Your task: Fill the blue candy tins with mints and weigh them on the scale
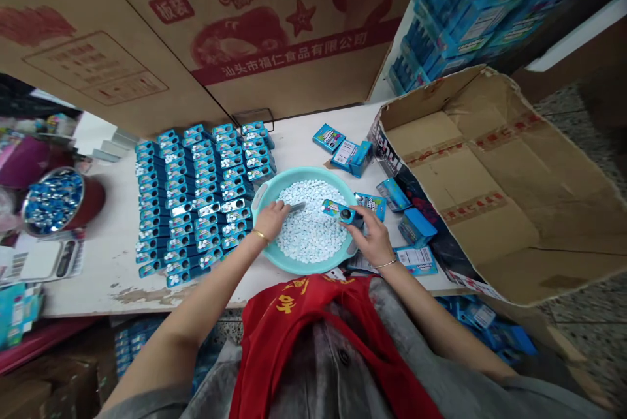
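Note:
A teal round basin (267, 192) full of small pale blue-white candies (313, 226) sits on the white table in front of me. My left hand (271, 218) is closed on a small metal scoop (295, 207) that rests in the candies. My right hand (371, 236) grips a small blue candy box (337, 211), holding it over the basin's right side. Left of the basin, several rows of the same blue boxes (200, 194) lie packed side by side.
A large open cardboard carton (509, 190) lies at the right, with loose blue boxes (414, 226) beside it and more (343, 148) behind the basin. Printed cartons (235, 27) wall the back. A red tin of blue pieces (56, 200) and a scale (46, 262) stand at left.

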`<state>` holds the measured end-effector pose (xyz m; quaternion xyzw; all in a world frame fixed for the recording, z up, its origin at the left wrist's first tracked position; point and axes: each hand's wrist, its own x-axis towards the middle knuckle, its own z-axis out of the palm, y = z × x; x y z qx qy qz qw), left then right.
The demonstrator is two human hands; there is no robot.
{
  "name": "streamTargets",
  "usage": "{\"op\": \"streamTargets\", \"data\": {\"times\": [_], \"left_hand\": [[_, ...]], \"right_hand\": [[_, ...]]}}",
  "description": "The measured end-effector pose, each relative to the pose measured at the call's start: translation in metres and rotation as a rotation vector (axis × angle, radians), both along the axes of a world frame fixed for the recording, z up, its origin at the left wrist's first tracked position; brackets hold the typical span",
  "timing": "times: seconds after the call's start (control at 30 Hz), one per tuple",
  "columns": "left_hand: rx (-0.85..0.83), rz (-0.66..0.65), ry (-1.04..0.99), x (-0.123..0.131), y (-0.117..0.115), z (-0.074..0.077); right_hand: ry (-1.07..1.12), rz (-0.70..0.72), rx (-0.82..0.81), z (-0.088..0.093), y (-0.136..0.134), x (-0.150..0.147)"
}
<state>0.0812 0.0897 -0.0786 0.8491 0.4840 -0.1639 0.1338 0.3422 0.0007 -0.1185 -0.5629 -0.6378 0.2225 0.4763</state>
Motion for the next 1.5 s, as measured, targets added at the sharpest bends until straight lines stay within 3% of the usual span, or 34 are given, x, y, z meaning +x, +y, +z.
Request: {"op": "streamTargets", "data": {"times": [0.07,0.17,0.27,0.4,0.53,0.63,0.73,0.9,1.13,1.27,1.37,1.43,1.5], "left_hand": [[-0.051,0.0,-0.028,0.003,-0.007,-0.032],[-0.131,-0.031,-0.102,0.015,-0.028,-0.057],[-0.222,-0.061,-0.202,0.029,-0.049,-0.066],[-0.31,-0.067,-0.319,0.035,-0.061,-0.063],[-0.376,-0.026,-0.523,0.021,-0.054,-0.038],[-0.335,-0.04,-0.652,0.007,-0.044,-0.003],[-0.249,-0.087,-0.656,0.001,-0.034,0.038],[-0.173,-0.198,-0.415,0.02,-0.022,0.093],[-0.051,-0.249,0.074,0.069,-0.028,0.14],[0.02,-0.303,0.172,0.09,-0.041,0.159],[0.023,-0.304,0.142,0.087,-0.043,0.163],[0.057,-0.248,0.071,0.073,-0.036,0.152],[0.132,-0.139,-0.01,0.054,-0.022,0.126]], "right_hand": [[0.071,-0.055,-0.052,0.002,0.001,0.003],[0.2,-0.107,-0.122,0.002,0.004,0.005],[0.327,-0.119,-0.171,-0.002,0.006,0.006],[0.379,-0.109,-0.197,-0.005,0.006,0.006],[0.323,-0.097,-0.165,-0.003,0.004,0.01],[0.197,-0.089,-0.11,0.0,0.004,0.012],[0.045,-0.042,-0.045,0.002,0.005,0.01],[-0.124,0.082,0.052,0.002,0.005,-0.003],[-0.191,0.131,0.108,-0.001,0.001,-0.018],[-0.164,0.144,0.084,-0.004,0.001,-0.021],[-0.133,0.137,0.07,-0.007,0.001,-0.02],[-0.116,0.12,0.061,-0.007,0.001,-0.017],[-0.098,0.087,0.043,-0.004,0.002,-0.013]]}}
